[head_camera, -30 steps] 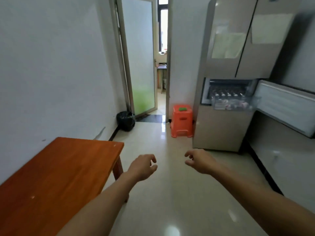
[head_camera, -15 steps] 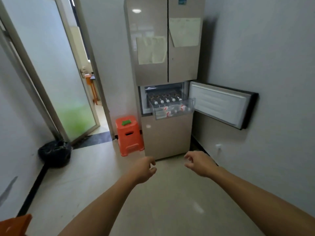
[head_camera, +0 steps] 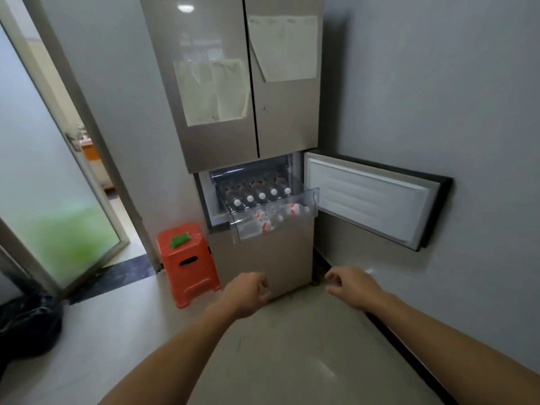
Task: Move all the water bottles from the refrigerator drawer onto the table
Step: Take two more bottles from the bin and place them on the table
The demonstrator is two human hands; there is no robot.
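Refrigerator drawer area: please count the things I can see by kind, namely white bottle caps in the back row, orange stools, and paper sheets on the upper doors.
White bottle caps in the back row of the drawer: 5
Orange stools: 1
Paper sheets on the upper doors: 2
Total: 8

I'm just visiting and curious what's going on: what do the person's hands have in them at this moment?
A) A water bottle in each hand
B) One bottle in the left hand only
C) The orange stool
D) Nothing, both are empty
D: the left hand and the right hand are loosely curled and bare, short of the refrigerator, while the water bottles lie in the pulled-out clear drawer.
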